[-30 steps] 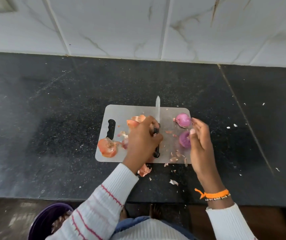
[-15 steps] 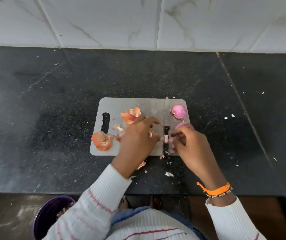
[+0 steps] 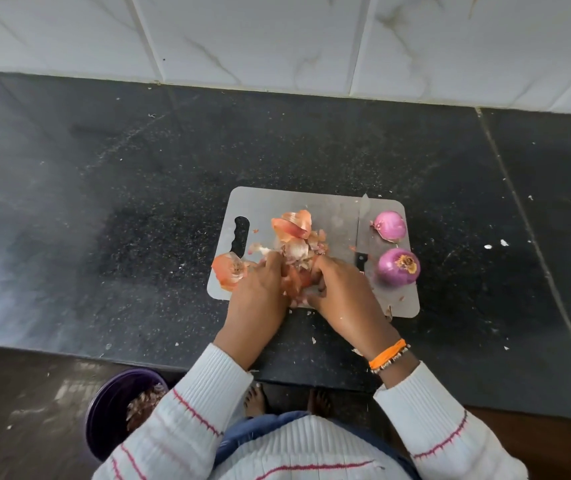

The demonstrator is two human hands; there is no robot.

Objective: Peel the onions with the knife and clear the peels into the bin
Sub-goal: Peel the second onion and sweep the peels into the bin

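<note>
Two peeled purple onions lie at the right end of the grey cutting board [image 3: 332, 206], one far [image 3: 390, 225] and one near [image 3: 398, 267]. The knife [image 3: 362, 233] rests on the board left of them, blade pointing away. A heap of orange onion peels [image 3: 296, 237] covers the board's middle, and one big peel [image 3: 229, 270] lies at its left edge. My left hand [image 3: 260, 292] and my right hand [image 3: 341, 291] cup the near side of the heap from both sides, fingers curled into the peels between them.
The board sits near the front edge of a black stone counter [image 3: 104, 220] with a white tiled wall behind. A purple bin [image 3: 111, 410] holding peels stands on the floor at lower left. Small peel scraps dot the counter right of the board.
My left hand let go of the knife, which now lies on the board. Both hands came together on the peel heap, and the near onion is uncovered.
</note>
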